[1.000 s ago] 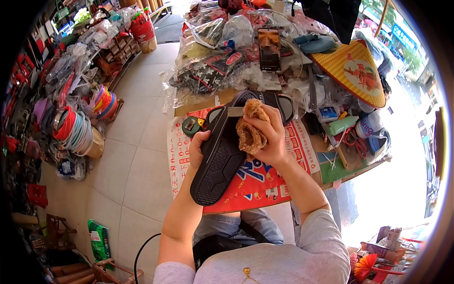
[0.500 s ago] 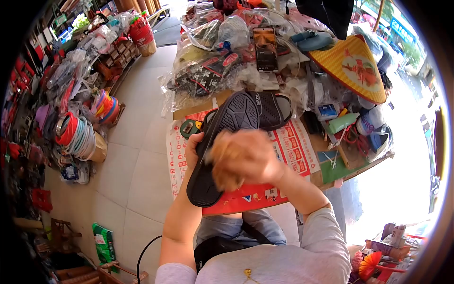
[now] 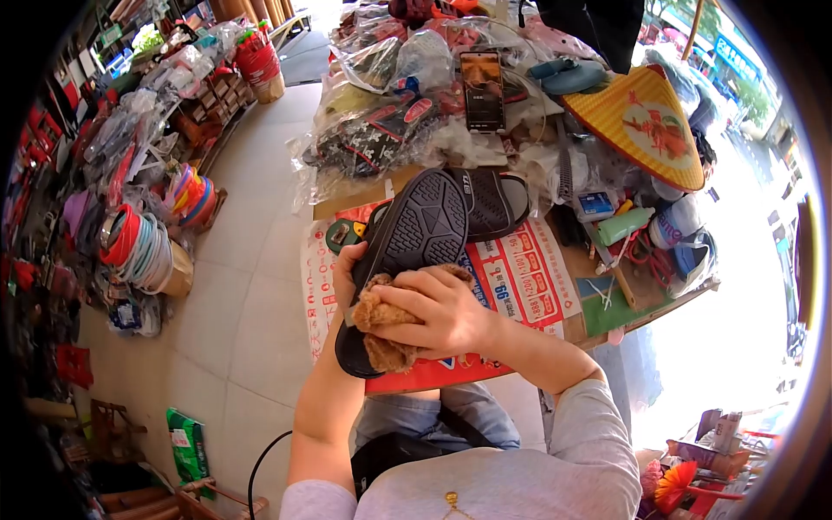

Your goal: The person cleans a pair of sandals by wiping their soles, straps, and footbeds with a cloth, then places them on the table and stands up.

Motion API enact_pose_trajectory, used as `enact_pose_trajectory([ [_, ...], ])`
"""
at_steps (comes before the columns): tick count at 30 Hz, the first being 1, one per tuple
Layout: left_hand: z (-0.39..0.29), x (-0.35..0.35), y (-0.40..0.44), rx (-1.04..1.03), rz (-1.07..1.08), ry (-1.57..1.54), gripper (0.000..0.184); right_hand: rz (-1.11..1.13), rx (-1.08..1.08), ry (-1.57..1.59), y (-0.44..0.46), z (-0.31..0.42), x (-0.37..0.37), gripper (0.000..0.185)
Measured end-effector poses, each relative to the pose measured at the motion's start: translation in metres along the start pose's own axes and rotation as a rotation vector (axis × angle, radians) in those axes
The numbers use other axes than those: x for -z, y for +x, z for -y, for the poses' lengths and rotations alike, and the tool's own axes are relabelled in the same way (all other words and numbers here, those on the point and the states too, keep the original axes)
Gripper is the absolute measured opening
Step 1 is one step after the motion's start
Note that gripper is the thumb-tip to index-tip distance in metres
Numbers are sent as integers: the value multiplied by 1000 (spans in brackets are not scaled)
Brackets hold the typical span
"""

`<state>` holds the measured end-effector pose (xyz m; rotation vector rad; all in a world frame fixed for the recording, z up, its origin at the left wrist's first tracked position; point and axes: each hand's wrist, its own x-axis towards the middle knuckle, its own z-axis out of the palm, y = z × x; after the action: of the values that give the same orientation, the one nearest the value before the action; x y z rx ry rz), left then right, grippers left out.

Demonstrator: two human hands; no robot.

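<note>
A black slide sandal [image 3: 425, 221] is held sole up over the table, its patterned tread facing me. My left hand [image 3: 347, 276] grips its left edge, fingers mostly hidden beneath it. Bunched in my right hand [image 3: 442, 312] is a brown fluffy cloth [image 3: 386, 321], pressed against the lower half of the sole. Just behind lies a second black slide sandal [image 3: 496, 204]. Left of the held sandal sits a green and black tape measure [image 3: 343, 234].
A red and white printed sheet [image 3: 524, 273] covers the table's front. Behind it are plastic-wrapped goods [image 3: 381, 130], a phone [image 3: 482, 91] and a yellow conical hat [image 3: 646, 126]. A green bottle [image 3: 626, 225] lies at right. Stacked wares [image 3: 143, 251] line the left side.
My right hand, blurred before, now shows clearly, with the cloth lower and slightly left on the sole. The sandal has shifted slightly left.
</note>
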<state>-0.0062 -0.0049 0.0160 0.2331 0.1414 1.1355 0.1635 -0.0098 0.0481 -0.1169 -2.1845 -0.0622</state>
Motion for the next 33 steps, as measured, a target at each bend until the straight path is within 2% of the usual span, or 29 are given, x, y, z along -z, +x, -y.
enact_pose_trajectory([
  [2,-10,39,8,57,177,-24,55,-85,-73,-110,-8,-15,8,45],
  [3,-2,19,7,-61,-35,89,59,-176,-138,-65,-10,-32,14,47],
  [4,5,0,4,-82,8,61,61,-229,-288,-157,1,-40,31,51],
  [6,4,-9,4,-154,-38,109,62,-297,-494,-231,-5,-55,39,51],
  [9,1,8,9,-217,66,96,62,-225,-261,-77,-3,-43,16,47],
  [10,-13,42,12,-156,142,151,61,-130,-229,2,-3,-29,4,46],
  [13,-11,14,7,-98,127,102,58,50,-52,64,0,3,-12,50],
  [14,-8,10,9,-184,32,72,60,123,4,104,1,5,-11,51],
  [15,-8,8,11,-268,-63,43,62,119,7,102,0,2,-11,51],
  [16,-11,13,11,-267,-62,47,62,67,-9,82,-3,-6,-11,53],
  [17,-16,25,11,-160,106,-56,62,17,-27,63,-4,-14,-9,54],
  [20,-7,26,15,-196,139,36,57,-97,-274,-113,13,-50,5,53],
  [22,-2,13,16,-201,209,51,60,-48,-342,-35,14,-54,0,51],
  [23,-3,17,22,-206,214,54,60,-21,-296,-67,13,-46,-5,50],
  [24,-5,26,31,-128,554,-64,60,-25,-243,-17,12,-40,-10,50],
  [27,-11,14,9,-96,164,35,61,131,-79,255,15,-6,-11,46],
  [28,-5,-4,8,-213,-134,132,65,209,5,291,19,2,-7,45],
  [29,-4,-1,6,-211,-138,132,65,298,39,277,24,5,-4,41],
  [30,-2,6,3,-170,-49,56,65,296,37,278,27,-3,-4,41],
  [31,-2,13,2,-130,41,-19,65,218,-21,294,33,-17,-3,41],
  [32,-2,22,10,-136,41,-16,65,141,-74,311,40,-33,-2,41],
  [33,0,34,23,-210,215,-52,65,125,-121,144,48,-51,1,43],
])
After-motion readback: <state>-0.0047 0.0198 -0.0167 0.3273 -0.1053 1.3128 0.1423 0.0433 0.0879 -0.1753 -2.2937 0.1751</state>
